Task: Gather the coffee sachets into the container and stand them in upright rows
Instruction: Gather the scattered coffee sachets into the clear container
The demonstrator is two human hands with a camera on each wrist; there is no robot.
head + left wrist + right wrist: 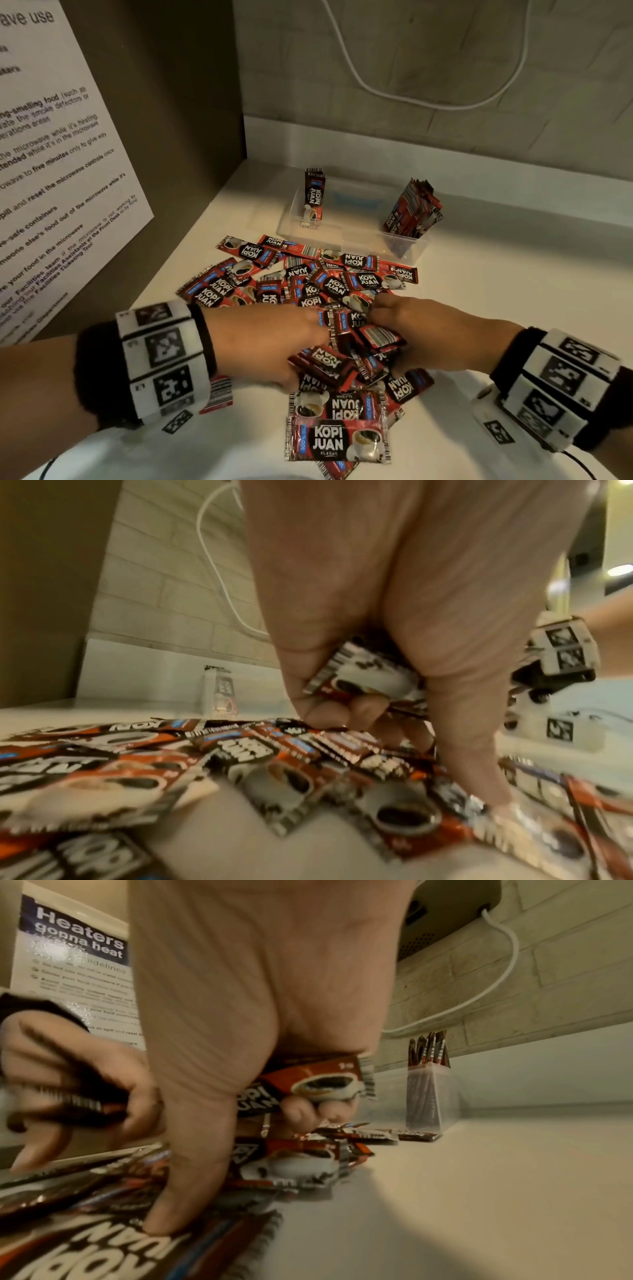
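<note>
The gathering step is in hand. A few sachets (359, 674) are gripped by the curled left hand (270, 342), and more (308, 1083) are gripped by the curled right hand (421, 329), over the loose pile (308, 281) at the bench's (496, 308) middle. The container (356, 236), toward the back edge, holds one upright sachet at its left end and a bunch at its right. Next, squaring the handfuls and standing them inside seems called for.

Red-and-black coffee sachets (334, 440) with white lettering, blue bands, barcode stripes — clear container (356, 229) — white countertop (479, 308).
</note>
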